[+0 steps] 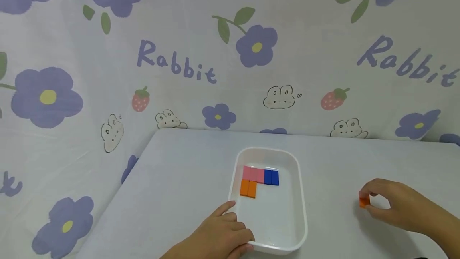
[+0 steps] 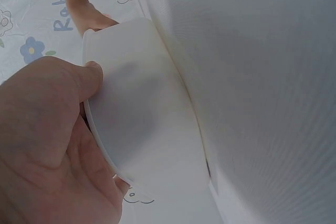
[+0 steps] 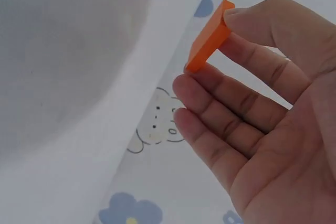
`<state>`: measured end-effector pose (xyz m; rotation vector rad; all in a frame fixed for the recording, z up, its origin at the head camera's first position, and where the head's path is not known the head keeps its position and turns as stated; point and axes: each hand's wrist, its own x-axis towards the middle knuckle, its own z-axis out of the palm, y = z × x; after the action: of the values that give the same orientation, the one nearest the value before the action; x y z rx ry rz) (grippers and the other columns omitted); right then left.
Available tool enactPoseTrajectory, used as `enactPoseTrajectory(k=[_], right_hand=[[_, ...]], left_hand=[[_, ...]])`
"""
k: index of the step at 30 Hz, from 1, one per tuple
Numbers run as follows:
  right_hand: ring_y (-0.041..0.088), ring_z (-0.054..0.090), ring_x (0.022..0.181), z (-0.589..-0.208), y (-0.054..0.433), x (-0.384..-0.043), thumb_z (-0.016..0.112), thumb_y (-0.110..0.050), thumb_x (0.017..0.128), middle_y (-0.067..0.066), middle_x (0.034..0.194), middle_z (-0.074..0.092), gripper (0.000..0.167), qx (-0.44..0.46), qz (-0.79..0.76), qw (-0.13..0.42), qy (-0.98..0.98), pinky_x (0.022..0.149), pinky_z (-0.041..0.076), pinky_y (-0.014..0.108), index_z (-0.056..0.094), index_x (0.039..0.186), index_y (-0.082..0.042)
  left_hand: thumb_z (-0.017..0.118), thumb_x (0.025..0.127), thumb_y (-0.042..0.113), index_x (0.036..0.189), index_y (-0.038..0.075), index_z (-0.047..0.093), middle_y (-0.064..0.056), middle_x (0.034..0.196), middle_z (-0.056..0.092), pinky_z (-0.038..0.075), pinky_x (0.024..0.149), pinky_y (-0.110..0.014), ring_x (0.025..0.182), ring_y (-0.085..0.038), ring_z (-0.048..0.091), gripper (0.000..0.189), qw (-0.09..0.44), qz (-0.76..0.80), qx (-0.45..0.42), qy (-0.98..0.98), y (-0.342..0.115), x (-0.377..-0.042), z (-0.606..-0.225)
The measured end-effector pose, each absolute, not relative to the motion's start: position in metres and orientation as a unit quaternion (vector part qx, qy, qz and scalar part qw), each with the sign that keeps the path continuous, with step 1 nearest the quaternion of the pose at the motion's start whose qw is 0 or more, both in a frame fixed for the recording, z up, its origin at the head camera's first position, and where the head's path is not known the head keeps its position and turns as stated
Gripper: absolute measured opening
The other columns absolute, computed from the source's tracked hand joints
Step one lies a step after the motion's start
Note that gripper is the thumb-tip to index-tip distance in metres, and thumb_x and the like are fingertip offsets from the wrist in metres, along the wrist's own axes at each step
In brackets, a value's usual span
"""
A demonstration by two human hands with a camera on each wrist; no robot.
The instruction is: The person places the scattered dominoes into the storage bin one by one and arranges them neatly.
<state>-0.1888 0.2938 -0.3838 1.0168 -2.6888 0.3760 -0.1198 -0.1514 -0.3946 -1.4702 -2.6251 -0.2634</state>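
A white tray (image 1: 302, 211) stands on the table, holding pink tiles (image 1: 253, 174), blue tiles (image 1: 271, 177) and two orange tiles (image 1: 248, 188) laid flat near its far left side. My left hand (image 1: 221, 235) grips the tray's near left corner. In the left wrist view its thumb lies against the outer side at the rim, and most of the other fingers are hidden. Off to the right of the tray, my right hand (image 1: 399, 207) pinches a single orange tile (image 3: 211, 38) between thumb and fingertips, above the table.
The white table (image 1: 187, 163) runs back to a patterned cloth (image 1: 302, 43) with purple flowers and rabbits. The tray's raised walls surround the tiles, with bare tray floor at the near end.
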Motion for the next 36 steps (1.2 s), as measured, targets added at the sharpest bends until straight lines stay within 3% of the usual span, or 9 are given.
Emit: enactPoseTrajectory(k=[6, 11, 18, 26, 36], right_hand=[[0.003, 0.059, 0.081, -0.385, 0.288, -0.186, 0.091, -0.007, 0.063, -0.024, 0.091, 0.059, 0.041, 0.355, 0.135, 0.145, -0.914, 0.072, 0.047, 0.012, 0.066, 0.091, -0.024], [0.003, 0.06, 0.083, -0.377, 0.279, -0.184, 0.09, -0.009, 0.066, -0.024, 0.093, 0.059, 0.037, 0.34, 0.121, 0.145, -0.921, 0.073, 0.052, 0.019, 0.068, 0.09, -0.025], [0.003, 0.059, 0.082, -0.366, 0.264, -0.184, 0.09, -0.009, 0.066, -0.024, 0.093, 0.058, 0.038, 0.353, 0.11, 0.158, -0.916, 0.071, 0.056, 0.027, 0.068, 0.091, -0.028], [0.003, 0.059, 0.083, -0.358, 0.249, -0.184, 0.089, -0.006, 0.064, -0.023, 0.094, 0.059, 0.042, 0.384, 0.124, 0.177, -0.898, 0.073, 0.05, 0.016, 0.067, 0.092, -0.028], [0.005, 0.06, 0.089, -0.347, 0.227, -0.182, 0.088, -0.01, 0.07, -0.023, 0.098, 0.059, 0.038, 0.386, 0.129, 0.154, -0.9, 0.073, 0.057, 0.03, 0.066, 0.093, -0.031]], left_hand=[[0.047, 0.106, 0.036, 0.108, 0.026, 0.068, 0.019, 0.097, 0.068, 0.033, 0.113, -0.051, 0.082, 0.001, 0.051, 0.024, 0.053, -0.084, -0.487, -0.867, -0.15, -0.119, -0.394], [0.044, 0.106, 0.039, 0.11, 0.027, 0.068, 0.02, 0.1, 0.068, 0.031, 0.114, -0.051, 0.087, 0.002, 0.054, 0.028, 0.032, -0.098, -0.48, -0.871, -0.15, -0.12, -0.393], [0.046, 0.106, 0.038, 0.109, 0.025, 0.068, 0.018, 0.098, 0.069, 0.033, 0.112, -0.052, 0.09, 0.0, 0.056, 0.025, 0.042, -0.092, -0.483, -0.87, -0.15, -0.12, -0.392], [0.047, 0.106, 0.036, 0.108, 0.025, 0.068, 0.016, 0.097, 0.069, 0.034, 0.112, -0.052, 0.09, -0.001, 0.057, 0.023, 0.063, -0.092, -0.488, -0.866, -0.151, -0.12, -0.393], [0.048, 0.106, 0.035, 0.107, 0.024, 0.068, 0.016, 0.096, 0.069, 0.035, 0.111, -0.052, 0.089, -0.001, 0.056, 0.023, 0.069, -0.098, -0.487, -0.865, -0.15, -0.119, -0.393]])
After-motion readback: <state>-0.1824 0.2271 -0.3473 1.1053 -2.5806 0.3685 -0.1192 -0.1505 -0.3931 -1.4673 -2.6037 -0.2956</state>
